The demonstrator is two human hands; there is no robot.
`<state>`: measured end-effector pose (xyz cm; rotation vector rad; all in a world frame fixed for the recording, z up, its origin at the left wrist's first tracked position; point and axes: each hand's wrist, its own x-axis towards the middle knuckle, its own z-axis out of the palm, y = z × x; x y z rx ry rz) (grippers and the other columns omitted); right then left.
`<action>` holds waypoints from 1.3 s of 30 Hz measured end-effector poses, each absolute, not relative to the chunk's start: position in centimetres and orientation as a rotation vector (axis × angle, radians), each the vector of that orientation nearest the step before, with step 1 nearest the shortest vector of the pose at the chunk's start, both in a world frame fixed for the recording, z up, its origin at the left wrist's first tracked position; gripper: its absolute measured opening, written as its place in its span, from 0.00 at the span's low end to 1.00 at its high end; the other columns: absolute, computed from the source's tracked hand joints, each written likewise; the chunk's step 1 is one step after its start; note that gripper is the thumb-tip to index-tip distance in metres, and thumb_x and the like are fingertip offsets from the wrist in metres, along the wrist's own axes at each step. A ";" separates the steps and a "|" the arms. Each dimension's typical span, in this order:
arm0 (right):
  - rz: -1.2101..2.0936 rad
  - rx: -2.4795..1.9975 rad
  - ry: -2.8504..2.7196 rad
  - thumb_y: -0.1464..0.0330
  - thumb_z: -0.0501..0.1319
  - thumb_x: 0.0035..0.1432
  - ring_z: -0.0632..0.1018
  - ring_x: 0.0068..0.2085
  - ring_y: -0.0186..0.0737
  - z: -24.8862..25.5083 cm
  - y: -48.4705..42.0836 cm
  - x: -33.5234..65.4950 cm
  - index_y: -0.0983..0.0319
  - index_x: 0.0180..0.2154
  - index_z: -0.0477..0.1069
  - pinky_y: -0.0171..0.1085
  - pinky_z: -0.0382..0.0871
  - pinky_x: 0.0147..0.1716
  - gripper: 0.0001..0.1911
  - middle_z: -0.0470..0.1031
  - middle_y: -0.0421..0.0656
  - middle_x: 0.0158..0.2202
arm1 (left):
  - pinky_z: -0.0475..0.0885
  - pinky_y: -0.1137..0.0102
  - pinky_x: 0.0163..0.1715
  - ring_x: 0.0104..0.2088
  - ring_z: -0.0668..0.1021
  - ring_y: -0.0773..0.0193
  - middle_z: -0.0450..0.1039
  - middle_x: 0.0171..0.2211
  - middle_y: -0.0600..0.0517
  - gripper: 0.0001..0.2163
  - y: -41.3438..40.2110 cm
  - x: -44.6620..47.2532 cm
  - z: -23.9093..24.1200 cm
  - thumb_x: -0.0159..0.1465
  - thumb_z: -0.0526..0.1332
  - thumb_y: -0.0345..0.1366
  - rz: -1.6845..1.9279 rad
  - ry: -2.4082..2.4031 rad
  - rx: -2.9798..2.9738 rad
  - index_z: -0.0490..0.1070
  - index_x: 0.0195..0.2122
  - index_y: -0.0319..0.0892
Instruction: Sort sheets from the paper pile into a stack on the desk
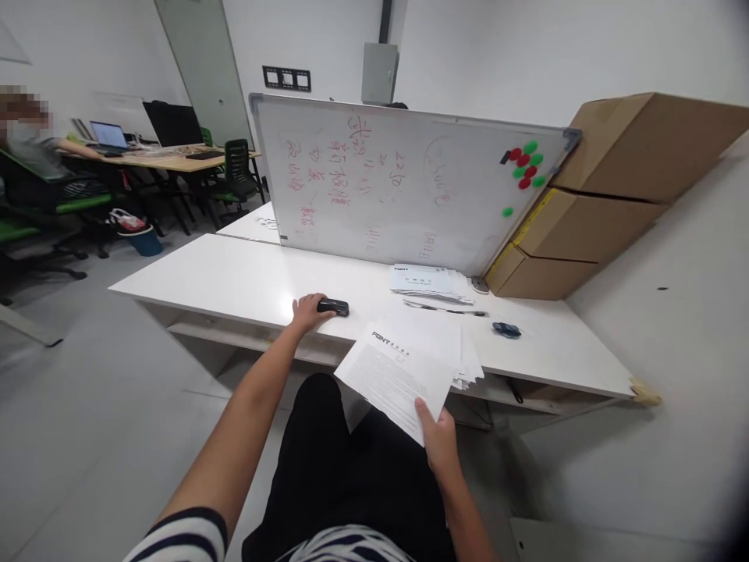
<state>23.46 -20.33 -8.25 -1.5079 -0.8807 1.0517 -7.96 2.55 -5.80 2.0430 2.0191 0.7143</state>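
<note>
Left hand (307,314): thumb and fingers are gripping the left end of the black stapler-like tool (335,307), nearly closed, no slack showing.
Black stapler-like tool: is lying on the white desk (204,273), near the front edge.
Right hand (438,443): is pinching the printed sheet (389,378) by its near corner, thumb on top; fingers beneath are mostly hiding. One sheet or several, can't tell.
Printed sheet: is tilting out over the front edge, just left of the loose papers (465,363).
Sheet risk: corner-only pinch is leaving the far end unsupported; could be sagging, or fanning if it's several.
Tool risk: end-only grip is leaving the right end free; a fast lift could be twisting it loose.
Loose papers risk: corners are overhanging; a passing forearm could be sweeping them floorward.
</note>
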 end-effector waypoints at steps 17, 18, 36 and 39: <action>1.130 -1.499 -0.873 0.57 0.67 0.47 0.79 0.45 0.55 -10.0 -14.0 18.6 0.66 0.40 0.77 0.48 0.72 0.47 0.23 0.80 0.49 0.42 | 0.55 0.59 0.59 0.52 0.72 0.55 0.72 0.54 0.49 0.26 2.5 -10.1 -8.1 0.55 0.65 0.50 0.777 1.661 2.113 0.68 0.52 0.47; 1.142 -1.495 -0.872 0.57 0.66 0.47 0.79 0.46 0.54 -10.0 -14.0 18.5 0.66 0.41 0.77 0.48 0.72 0.47 0.22 0.80 0.49 0.42 | 0.54 0.59 0.60 0.52 0.72 0.55 0.71 0.54 0.49 0.26 2.6 -10.2 -8.1 0.54 0.65 0.50 0.771 1.648 2.114 0.67 0.53 0.47; 1.374 -1.373 -1.060 0.55 0.65 0.51 0.78 0.49 0.54 -9.9 -16.6 14.2 0.66 0.43 0.77 0.48 0.69 0.51 0.24 0.79 0.50 0.46 | 0.67 0.62 0.52 0.52 0.75 0.56 0.72 0.54 0.39 0.33 5.6 -10.8 -4.7 0.66 0.34 0.57 0.897 1.559 1.310 0.63 0.57 0.38; 1.394 -1.403 -1.131 0.55 0.65 0.51 0.78 0.48 0.55 -9.7 -16.5 14.7 0.66 0.41 0.78 0.50 0.69 0.51 0.23 0.79 0.50 0.45 | 0.68 0.55 0.50 0.52 0.75 0.49 0.71 0.53 0.34 0.31 7.0 -8.9 -3.8 0.66 0.39 0.56 0.798 1.787 1.372 0.65 0.54 0.36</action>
